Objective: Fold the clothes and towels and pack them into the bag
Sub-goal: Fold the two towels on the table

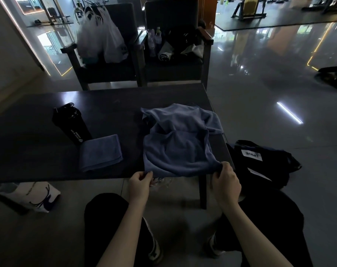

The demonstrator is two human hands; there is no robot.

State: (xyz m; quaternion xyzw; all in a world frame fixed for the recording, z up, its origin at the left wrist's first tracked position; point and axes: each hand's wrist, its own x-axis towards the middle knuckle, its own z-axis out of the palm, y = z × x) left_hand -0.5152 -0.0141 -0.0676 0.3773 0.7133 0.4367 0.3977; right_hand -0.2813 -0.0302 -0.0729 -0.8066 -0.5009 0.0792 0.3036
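1. The left hand (139,183) pinches the near left corner of the blue top (179,147), and the right hand (226,180) pinches its near right corner.
2. The top lies rumpled on the right part of the dark table (106,105), with its near hem held at the table's edge.
3. A folded blue towel (101,152) lies flat to its left, apart from it. A black shaker bottle (71,122) stands just behind the towel.
4. A black bag (260,162) with a white label sits on the floor, right of the table.
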